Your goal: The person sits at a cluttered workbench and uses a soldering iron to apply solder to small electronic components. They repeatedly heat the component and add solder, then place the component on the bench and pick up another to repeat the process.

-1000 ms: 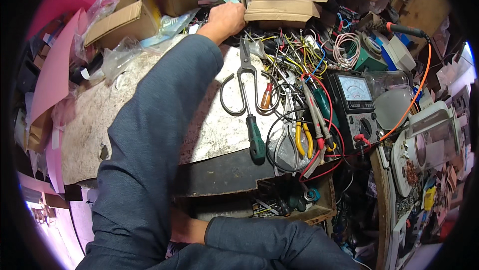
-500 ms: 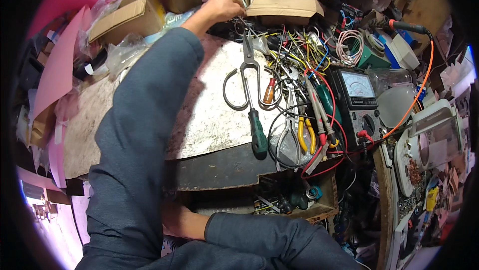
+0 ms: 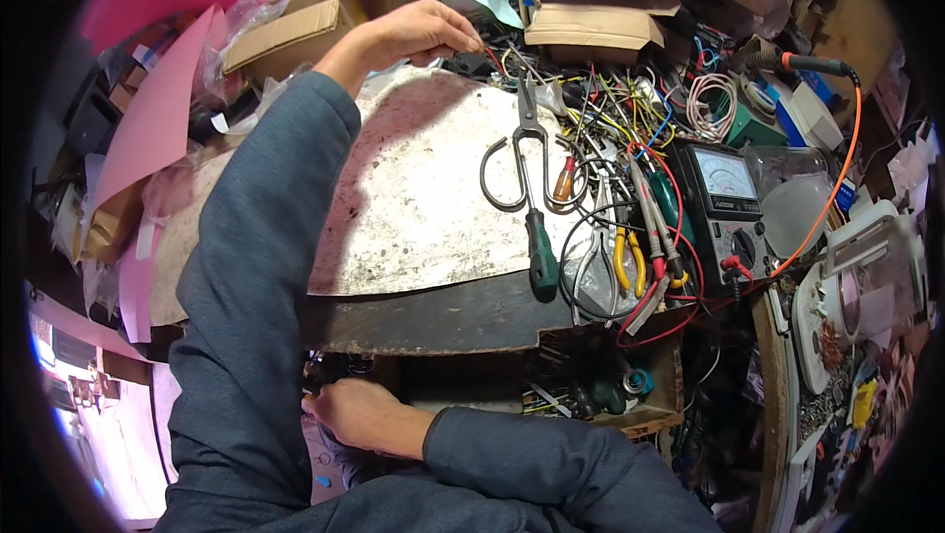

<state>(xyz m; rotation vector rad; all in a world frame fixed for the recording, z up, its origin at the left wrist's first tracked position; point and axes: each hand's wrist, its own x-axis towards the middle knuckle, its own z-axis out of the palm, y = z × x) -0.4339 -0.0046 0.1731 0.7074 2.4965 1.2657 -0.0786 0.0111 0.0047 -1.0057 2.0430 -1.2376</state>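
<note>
My left hand (image 3: 423, 31) reaches over the far side of the bench, thumb and fingertips pinched. A thin reddish wire (image 3: 495, 60) runs from the fingertips toward the cluttered heap of wires (image 3: 615, 105). Below the bench edge, my right hand (image 3: 359, 415) is closed beside an open drawer (image 3: 453, 405); my left sleeve covers part of it, and what its fingers hold cannot be made out. Large black-handled scissors (image 3: 532, 134) lie on the pale stained sheet (image 3: 423, 198), together with a green-handled screwdriver (image 3: 541, 257).
Yellow-handled pliers (image 3: 628, 262), test leads (image 3: 650, 218) and an analog multimeter (image 3: 726, 198) crowd the right side. A soldering iron (image 3: 817, 65) with an orange cord rests at the far right. Cardboard boxes (image 3: 591, 33) line the back, and a pink sheet (image 3: 162, 129) stands at left.
My left hand has drawn back to the left from the box, and a reddish wire now shows at its fingertips. More of my right hand has come out from behind the left sleeve.
</note>
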